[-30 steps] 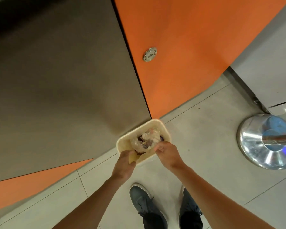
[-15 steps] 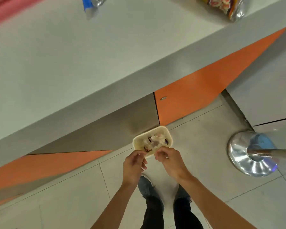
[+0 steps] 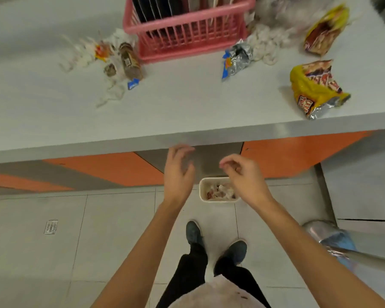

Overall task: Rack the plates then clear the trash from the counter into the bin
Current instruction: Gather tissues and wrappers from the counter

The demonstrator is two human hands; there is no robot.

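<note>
A small cream bin [image 3: 201, 192] stands on the floor against the counter base, with crumpled wrappers inside. My left hand [image 3: 179, 172] hovers above and left of it, fingers loosely curled, holding nothing. My right hand [image 3: 245, 176] is over the bin's right side, fingers relaxed, empty. On the grey counter [image 3: 187, 107] stands a pink rack [image 3: 187, 36] with plates upright in it. Trash lies around it: two yellow snack bags [image 3: 316, 90] [image 3: 325, 32], a silver-blue wrapper [image 3: 237, 57], white shreds [image 3: 265, 46], and a heap of wrappers and plastic [image 3: 113, 61] at the left.
Orange and grey cabinet fronts [image 3: 111, 170] run under the counter. A shiny metal stand base [image 3: 329, 238] sits on the tiled floor at the right. A floor drain [image 3: 51, 227] is at the left. My shoes [image 3: 193, 233] stand just behind the bin.
Both hands let go of the bin's rim and rose toward the counter edge. The view lifted from the floor, so the counter top, rack and trash came into sight.
</note>
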